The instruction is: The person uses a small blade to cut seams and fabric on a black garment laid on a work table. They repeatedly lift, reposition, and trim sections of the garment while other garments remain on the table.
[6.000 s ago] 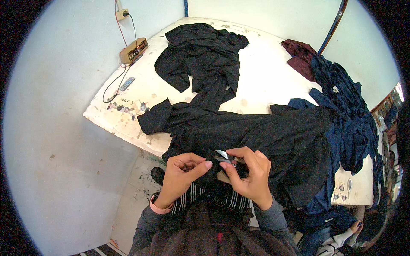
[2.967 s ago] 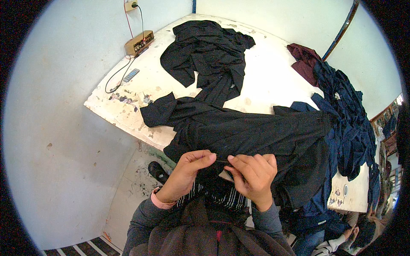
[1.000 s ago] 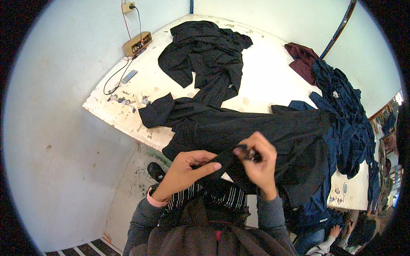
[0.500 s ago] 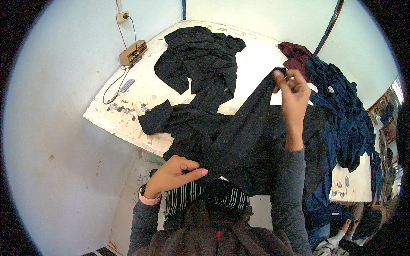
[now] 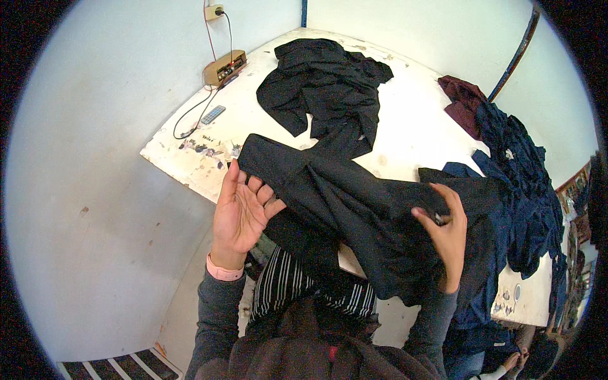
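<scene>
A black garment [image 5: 342, 196] spans the space between my hands, partly over the table's near edge. At its left end is my left hand [image 5: 239, 221], palm turned up. The thumb lies along the cloth's raised end and the fingertips go behind the fabric, gripping it. My right hand [image 5: 448, 237] rests by the garment's right part, thumb and fingers spread in a wide curve against the dark cloth. A small pale spot shows between them, too small to make out. More black cloth [image 5: 320, 82] lies crumpled farther back on the white table [image 5: 418, 139].
Dark blue garments [image 5: 519, 183] heap along the right side, a maroon cloth [image 5: 463, 104] behind them. A remote control [image 5: 213, 114] and a brown box with cables [image 5: 225, 68] sit at the table's left. Another person's hands [image 5: 516, 359] show at lower right.
My left hand has risen and turned palm up, lifting the garment's left end. My right hand has come down from its raised hold, and its fingers have spread. The view has shifted slightly.
</scene>
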`<state>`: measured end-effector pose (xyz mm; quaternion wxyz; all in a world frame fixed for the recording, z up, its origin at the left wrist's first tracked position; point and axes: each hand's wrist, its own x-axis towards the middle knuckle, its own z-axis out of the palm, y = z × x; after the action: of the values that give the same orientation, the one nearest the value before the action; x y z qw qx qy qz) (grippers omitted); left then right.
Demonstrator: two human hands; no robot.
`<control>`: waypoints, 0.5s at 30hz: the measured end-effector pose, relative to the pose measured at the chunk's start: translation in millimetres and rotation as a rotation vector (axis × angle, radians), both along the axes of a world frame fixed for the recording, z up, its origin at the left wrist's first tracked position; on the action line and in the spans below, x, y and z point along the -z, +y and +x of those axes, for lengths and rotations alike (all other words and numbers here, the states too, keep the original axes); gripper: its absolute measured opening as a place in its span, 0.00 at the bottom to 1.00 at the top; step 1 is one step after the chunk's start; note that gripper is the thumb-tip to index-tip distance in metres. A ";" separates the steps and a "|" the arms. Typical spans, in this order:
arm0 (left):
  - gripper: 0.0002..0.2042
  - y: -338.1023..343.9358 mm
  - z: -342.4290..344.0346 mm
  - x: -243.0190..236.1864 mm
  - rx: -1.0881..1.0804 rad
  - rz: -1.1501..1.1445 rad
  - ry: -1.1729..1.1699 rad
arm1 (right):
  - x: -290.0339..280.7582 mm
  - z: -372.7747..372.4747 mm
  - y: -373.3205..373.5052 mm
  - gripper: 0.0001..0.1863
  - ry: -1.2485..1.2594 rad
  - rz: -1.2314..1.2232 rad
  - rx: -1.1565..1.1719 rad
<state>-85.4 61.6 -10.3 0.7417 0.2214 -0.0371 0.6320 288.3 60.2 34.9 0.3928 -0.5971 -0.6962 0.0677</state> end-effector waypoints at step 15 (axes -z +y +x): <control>0.19 -31.9 -0.2 -23.5 -0.214 -0.312 0.163 | -14.3 136.8 31.5 0.14 0.717 0.325 0.293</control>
<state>-85.7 29.8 13.2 0.6961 0.1571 0.1450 0.6853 425.1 91.7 49.2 0.7047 -0.5587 -0.4247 0.1041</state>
